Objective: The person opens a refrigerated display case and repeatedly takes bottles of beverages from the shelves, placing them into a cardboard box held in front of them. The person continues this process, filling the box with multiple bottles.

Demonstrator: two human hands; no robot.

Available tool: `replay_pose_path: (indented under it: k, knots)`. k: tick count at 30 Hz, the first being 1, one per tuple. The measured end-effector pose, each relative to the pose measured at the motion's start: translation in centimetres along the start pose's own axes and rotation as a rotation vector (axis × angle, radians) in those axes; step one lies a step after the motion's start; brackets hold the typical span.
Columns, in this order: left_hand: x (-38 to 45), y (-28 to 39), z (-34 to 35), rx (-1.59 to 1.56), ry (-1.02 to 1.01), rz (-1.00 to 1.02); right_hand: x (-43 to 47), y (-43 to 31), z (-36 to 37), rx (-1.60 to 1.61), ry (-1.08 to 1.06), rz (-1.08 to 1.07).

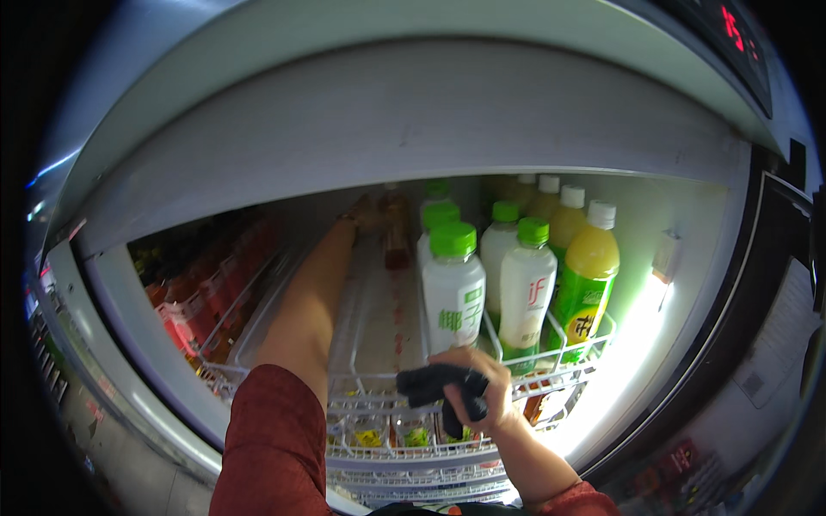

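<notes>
My left hand (366, 216) reaches deep into the back of a drinks cooler's top shelf (368, 322). It is beside a bottle of reddish-brown drink (395, 235), and the dim light hides whether its fingers grip anything. Near the shelf's front edge, my right hand (493, 387) is closed around a bunched dark cloth (442, 384). Just behind that hand stands a white bottle with a green cap (454, 290). Another green-capped white bottle (528, 290) is to its right, beside a yellow drink bottle with a green label (587, 284).
White wire dividers (358, 348) and a wire front rail (548, 364) bound the shelf lanes. Pink-labelled bottles (187, 309) line the left side. Lower shelves hold more bottles (413, 432). A bright light strip (635, 329) runs along the right wall; the cooler's top panel (413, 109) overhangs the opening.
</notes>
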State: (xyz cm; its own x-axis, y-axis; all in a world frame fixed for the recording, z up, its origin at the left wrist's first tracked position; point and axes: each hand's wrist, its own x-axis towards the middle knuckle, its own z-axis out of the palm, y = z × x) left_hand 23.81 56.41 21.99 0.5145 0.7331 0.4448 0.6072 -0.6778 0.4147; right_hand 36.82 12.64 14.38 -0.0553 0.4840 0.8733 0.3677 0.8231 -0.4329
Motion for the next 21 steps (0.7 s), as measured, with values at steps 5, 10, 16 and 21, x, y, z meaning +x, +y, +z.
replay_pose_path:
  k: [5,10,16,21]
  knots:
    - [6.6,-0.4,3.8,-0.082,-0.078,0.095,-0.1,0.7,-1.0,-0.073,-0.06,-0.026]
    - [2.1,2.2,1.8,-0.271,-0.125,0.108,-0.1,1.2,-0.7,-0.076,-0.129,-0.063]
    - [-0.8,6.0,0.3,0.09,-0.047,0.139,0.4,0.2,-0.5,-0.084,-0.068,-0.017]
    - [-10.0,12.8,-3.8,-0.291,-0.184,0.001,0.3,-0.2,0.4,-0.082,0.02,0.022]
